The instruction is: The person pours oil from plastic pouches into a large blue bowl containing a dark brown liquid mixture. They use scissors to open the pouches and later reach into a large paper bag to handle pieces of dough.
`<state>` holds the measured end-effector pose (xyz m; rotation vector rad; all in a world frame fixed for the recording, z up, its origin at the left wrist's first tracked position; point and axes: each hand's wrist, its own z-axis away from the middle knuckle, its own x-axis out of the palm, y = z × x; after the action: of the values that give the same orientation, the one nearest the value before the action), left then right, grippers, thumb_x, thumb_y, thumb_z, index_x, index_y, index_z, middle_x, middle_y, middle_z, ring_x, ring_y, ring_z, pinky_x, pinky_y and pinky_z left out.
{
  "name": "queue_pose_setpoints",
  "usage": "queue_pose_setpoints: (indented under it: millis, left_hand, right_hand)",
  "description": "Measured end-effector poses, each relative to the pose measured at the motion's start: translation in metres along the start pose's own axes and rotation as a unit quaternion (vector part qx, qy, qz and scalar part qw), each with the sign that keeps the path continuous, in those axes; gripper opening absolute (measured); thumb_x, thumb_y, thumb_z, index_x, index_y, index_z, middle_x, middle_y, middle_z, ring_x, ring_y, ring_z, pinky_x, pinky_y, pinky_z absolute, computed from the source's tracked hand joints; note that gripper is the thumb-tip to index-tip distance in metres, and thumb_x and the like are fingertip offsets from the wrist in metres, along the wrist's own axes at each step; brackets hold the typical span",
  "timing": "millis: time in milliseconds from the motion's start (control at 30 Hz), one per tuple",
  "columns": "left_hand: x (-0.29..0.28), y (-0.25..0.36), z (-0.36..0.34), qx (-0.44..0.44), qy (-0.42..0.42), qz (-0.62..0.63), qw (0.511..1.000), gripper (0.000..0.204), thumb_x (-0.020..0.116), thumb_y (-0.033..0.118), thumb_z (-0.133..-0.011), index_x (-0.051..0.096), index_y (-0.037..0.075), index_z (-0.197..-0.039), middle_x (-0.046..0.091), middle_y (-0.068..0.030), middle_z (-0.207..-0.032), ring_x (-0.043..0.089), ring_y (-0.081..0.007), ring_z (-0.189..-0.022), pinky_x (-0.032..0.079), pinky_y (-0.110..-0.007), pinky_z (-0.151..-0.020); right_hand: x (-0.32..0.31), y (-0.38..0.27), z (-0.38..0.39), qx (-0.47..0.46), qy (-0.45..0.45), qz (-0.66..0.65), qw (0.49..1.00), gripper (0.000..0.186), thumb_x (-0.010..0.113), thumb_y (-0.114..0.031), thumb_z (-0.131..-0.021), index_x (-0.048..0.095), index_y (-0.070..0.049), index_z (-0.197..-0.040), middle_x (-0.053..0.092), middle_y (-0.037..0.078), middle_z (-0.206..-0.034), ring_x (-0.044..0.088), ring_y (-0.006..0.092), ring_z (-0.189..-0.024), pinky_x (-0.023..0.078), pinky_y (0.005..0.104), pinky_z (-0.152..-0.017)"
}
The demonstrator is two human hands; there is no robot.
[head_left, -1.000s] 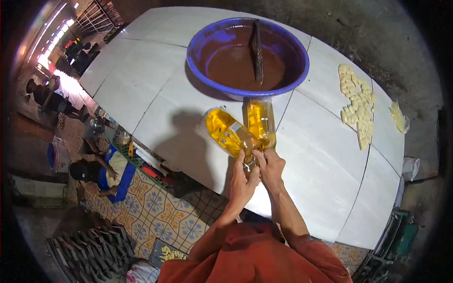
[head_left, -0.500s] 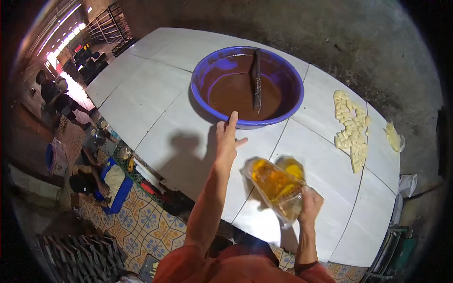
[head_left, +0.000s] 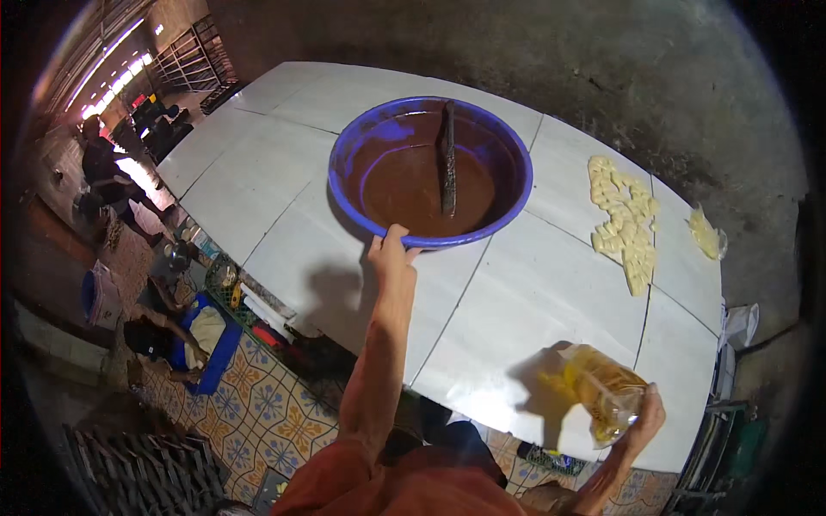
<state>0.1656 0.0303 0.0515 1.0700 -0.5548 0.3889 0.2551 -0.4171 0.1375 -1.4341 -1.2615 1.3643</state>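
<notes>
Brown liquid (head_left: pixel 404 185) lies inside a large purple plastic basin (head_left: pixel 469 237) on the white-tiled table. A dark, coated stick (head_left: pixel 447 163) stands in the liquid and leans on the far rim. My left hand (head_left: pixel 394 258) is closed on the basin's near rim, with the thumb partly hidden. At the near right, my right hand (head_left: pixel 647 420) grips the side of a clear plastic bag (head_left: pixel 598 391) of amber-yellow liquid, held tilted over the tabletop.
Pale dough pieces (head_left: pixel 624 224) lie at the table's right, beside a small bag (head_left: pixel 705 234) with pale yellow contents. To the left, a person (head_left: pixel 155 337) crouches by a blue tub (head_left: pixel 225 348); another person (head_left: pixel 107 168) stands farther back. A wall borders the table's far side.
The bag has moved right and toward me in my right hand. My left hand, held with fingers spread at the rim before, has closed on it. The basin appears slightly farther left in view.
</notes>
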Motion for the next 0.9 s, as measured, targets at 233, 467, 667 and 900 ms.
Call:
queue_pose_setpoints:
  millis: [233, 467, 667, 900]
  left_hand:
    - [-0.081, 0.018, 0.118, 0.027, 0.003, 0.015, 1.0, 0.024, 0.061, 0.002, -0.072, 0.057, 0.006, -0.095, 0.055, -0.0058, -0.095, 0.058, -0.0202, -0.087, 0.054, -0.04, -0.073]
    - [-0.18, 0.038, 0.263, 0.038, -0.034, 0.035, 0.998, 0.031, 0.06, 0.005, -0.073, 0.056, 0.008, -0.104, 0.056, -0.0031, -0.1, 0.057, -0.0188, -0.09, 0.05, -0.038, -0.081]
    - [-0.258, 0.041, 0.39, 0.02, -0.023, -0.002, 1.0, 0.023, 0.06, 0.007, -0.074, 0.056, 0.008, -0.096, 0.056, -0.0017, -0.09, 0.058, -0.0164, -0.081, 0.053, -0.03, -0.069]
    - [-0.372, -0.023, 0.525, 0.018, 0.116, -0.039, 0.992, 0.015, 0.061, 0.009, -0.073, 0.055, 0.008, -0.087, 0.055, -0.0011, -0.081, 0.056, -0.0137, -0.07, 0.048, -0.025, -0.055]
  right_hand:
    - [-0.15, 0.045, 0.034, -0.118, 0.186, -0.061, 0.973, 0.05, 0.05, -0.036, -0.095, 0.056, 0.006, -0.121, 0.058, 0.017, -0.118, 0.058, 0.0243, -0.102, 0.047, 0.0337, -0.085]
    - [-0.329, 0.086, 0.086, -0.296, 0.119, 0.194, 0.928, 0.049, 0.042, -0.032, -0.098, 0.05, 0.002, -0.132, 0.05, 0.02, -0.134, 0.051, 0.0278, -0.122, 0.038, 0.0384, -0.102]
    - [-0.454, 0.067, 0.132, -0.172, 0.024, 0.177, 0.969, 0.047, 0.047, -0.03, -0.097, 0.052, 0.003, -0.129, 0.053, 0.019, -0.13, 0.051, 0.0265, -0.12, 0.037, 0.0379, -0.103]
    - [-0.426, 0.048, 0.199, 0.022, -0.051, 0.219, 0.974, 0.024, 0.064, -0.023, -0.085, 0.059, 0.0, -0.086, 0.054, 0.002, -0.082, 0.048, 0.0115, -0.079, 0.037, 0.028, -0.07]
